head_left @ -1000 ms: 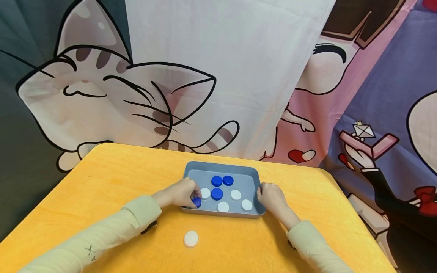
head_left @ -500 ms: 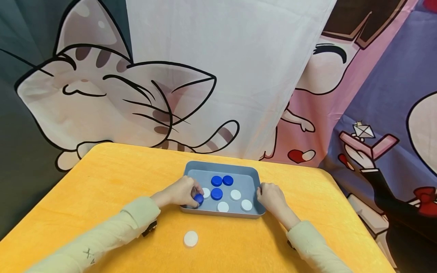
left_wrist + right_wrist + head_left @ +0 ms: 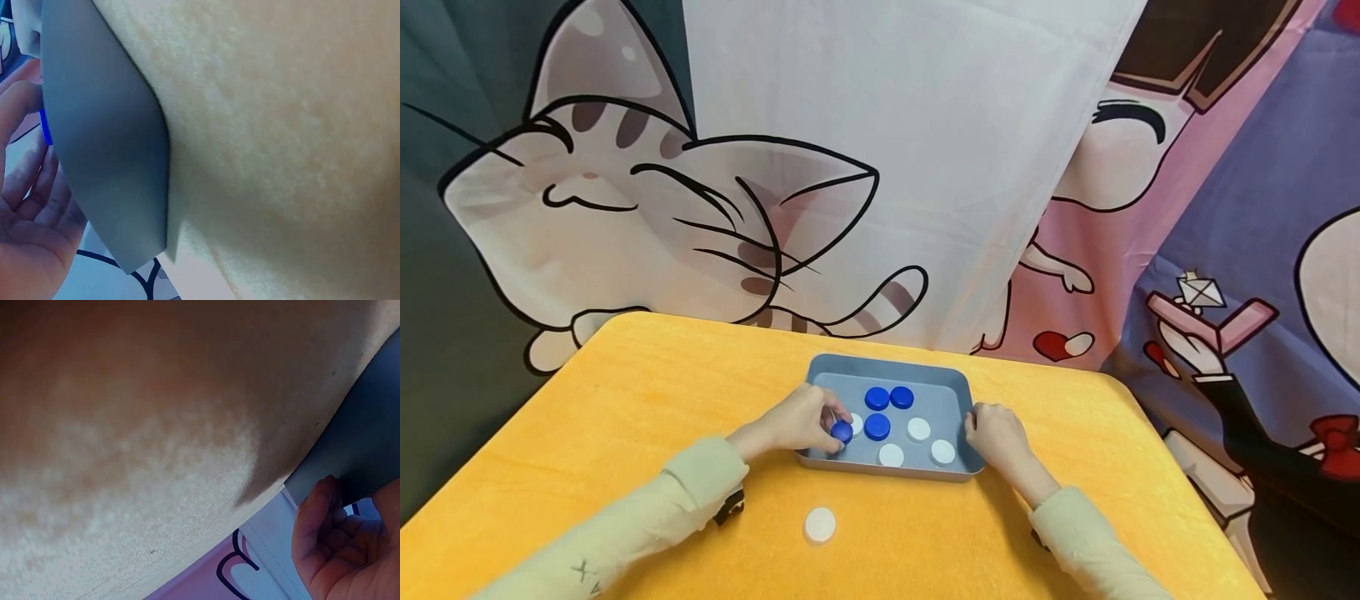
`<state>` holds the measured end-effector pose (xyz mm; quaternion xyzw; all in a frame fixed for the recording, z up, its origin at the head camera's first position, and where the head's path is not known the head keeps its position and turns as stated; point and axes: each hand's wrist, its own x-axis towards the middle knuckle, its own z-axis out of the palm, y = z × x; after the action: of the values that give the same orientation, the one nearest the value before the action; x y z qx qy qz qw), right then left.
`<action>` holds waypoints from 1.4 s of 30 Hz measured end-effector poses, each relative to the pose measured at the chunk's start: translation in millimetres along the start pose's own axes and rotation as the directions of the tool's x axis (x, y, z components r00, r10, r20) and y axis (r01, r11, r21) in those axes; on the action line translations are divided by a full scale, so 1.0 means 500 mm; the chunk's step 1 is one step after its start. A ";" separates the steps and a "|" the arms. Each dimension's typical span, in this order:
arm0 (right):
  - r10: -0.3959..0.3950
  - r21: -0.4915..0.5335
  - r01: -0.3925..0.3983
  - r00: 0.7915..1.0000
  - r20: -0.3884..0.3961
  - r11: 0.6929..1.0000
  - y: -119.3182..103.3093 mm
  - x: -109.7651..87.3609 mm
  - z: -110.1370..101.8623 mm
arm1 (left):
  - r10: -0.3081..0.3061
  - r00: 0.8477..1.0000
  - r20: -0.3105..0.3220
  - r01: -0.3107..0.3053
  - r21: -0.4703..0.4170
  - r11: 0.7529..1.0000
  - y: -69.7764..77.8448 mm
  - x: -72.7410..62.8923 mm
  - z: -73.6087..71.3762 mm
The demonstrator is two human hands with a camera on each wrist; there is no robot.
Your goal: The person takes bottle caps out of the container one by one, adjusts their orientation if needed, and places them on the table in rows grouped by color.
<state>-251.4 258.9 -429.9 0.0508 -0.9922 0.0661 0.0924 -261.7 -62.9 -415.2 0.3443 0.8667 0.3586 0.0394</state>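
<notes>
A shallow grey-blue tray (image 3: 891, 472) rests on the table with several round blue and white discs inside. My left hand (image 3: 801, 419) reaches over its left side and pinches a blue disc (image 3: 842, 432) between thumb and fingers. In the left wrist view, only the edge of that blue disc (image 3: 45, 128) shows past the tray wall (image 3: 106, 137). Right behind it is a white disc (image 3: 857, 426), partly hidden. On the tray's right rim, my right hand (image 3: 997, 432) grips with curled fingers; the right wrist view shows this hand (image 3: 344, 544) against the tray wall (image 3: 350, 450).
Inside the tray, a blue disc (image 3: 877, 427) lies near the middle, with two more blue ones behind it. A white disc (image 3: 891, 455) and two others lie toward the front right. One white disc (image 3: 820, 526) sits on the yellow tabletop (image 3: 895, 542) in front. A printed cloth hangs behind.
My left hand has lifted the blue disc from the tray's front left corner and moved it slightly right and back, toward the white disc. My right hand stays at the rim.
</notes>
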 end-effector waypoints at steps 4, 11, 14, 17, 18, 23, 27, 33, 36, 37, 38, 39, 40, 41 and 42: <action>0.004 0.007 -0.004 1.000 0.008 1.000 0.001 -0.001 0.001 | 0.009 0.999 -0.033 -0.009 -0.006 1.000 0.009 -0.012 -0.004; -0.002 0.003 0.002 1.000 -0.005 1.000 0.002 -0.002 0.002 | -0.018 0.998 -0.066 0.015 -0.034 0.999 0.033 -0.040 -0.006; -0.008 -0.001 0.008 1.000 -0.012 1.000 0.002 -0.002 0.003 | -0.013 0.996 -0.088 0.011 -0.025 1.000 0.047 -0.054 -0.004; -0.014 -0.002 0.013 1.000 -0.014 1.000 0.003 -0.002 0.004 | -0.017 0.995 -0.100 0.015 -0.028 1.000 0.061 -0.069 0.000; -0.013 -0.001 0.013 1.000 -0.013 1.000 0.003 -0.002 0.004 | -0.017 0.995 -0.099 0.014 -0.033 0.999 0.066 -0.074 0.002; -0.009 0.005 0.009 1.000 -0.007 1.000 0.004 -0.003 0.003 | -0.016 0.997 -0.080 0.010 -0.073 0.997 0.082 -0.100 0.013; -0.009 0.011 0.009 1.000 -0.007 1.000 0.004 -0.003 0.002 | -0.007 0.999 -0.051 0.003 -0.085 0.996 0.092 -0.123 0.019; -0.007 0.008 0.007 1.000 -0.001 1.000 0.005 -0.003 0.004 | -0.016 1.000 -0.013 0.014 -0.103 0.995 0.104 -0.162 0.032; 0.001 0.011 -0.001 1.000 0.004 1.000 0.005 -0.002 0.004 | -0.005 1.000 -0.006 0.005 -0.108 0.994 0.109 -0.178 0.039; 0.004 0.012 -0.004 1.000 0.006 1.000 0.005 -0.002 0.004 | -0.004 1.000 0.001 0.004 -0.112 0.994 0.110 -0.183 0.042; 0.006 0.012 -0.006 1.000 0.005 1.000 0.005 -0.002 0.004 | 0.001 1.000 0.006 -0.001 -0.113 0.994 0.112 -0.187 0.044; 0.007 0.012 -0.007 1.000 0.004 1.000 0.005 -0.001 0.004 | 0.004 1.000 0.013 -0.003 -0.115 0.993 0.113 -0.190 0.047; 0.006 0.010 -0.006 1.000 0.001 1.000 0.005 -0.001 0.004 | 0.004 1.000 0.021 -0.001 -0.120 0.993 0.115 -0.194 0.049; 0.005 0.009 -0.005 1.000 -0.001 1.000 0.005 -0.001 0.004 | 0.000 1.000 0.030 0.004 -0.127 0.992 0.116 -0.197 0.050; 0.002 0.008 -0.002 1.000 -0.004 1.000 0.005 -0.001 0.004 | -0.002 0.999 0.039 0.007 -0.129 0.992 0.118 -0.199 0.052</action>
<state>-251.6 261.0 -432.4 0.0501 -0.9918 0.0700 0.0942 -144.1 -79.9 -414.0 0.3457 0.8417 0.4072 0.0792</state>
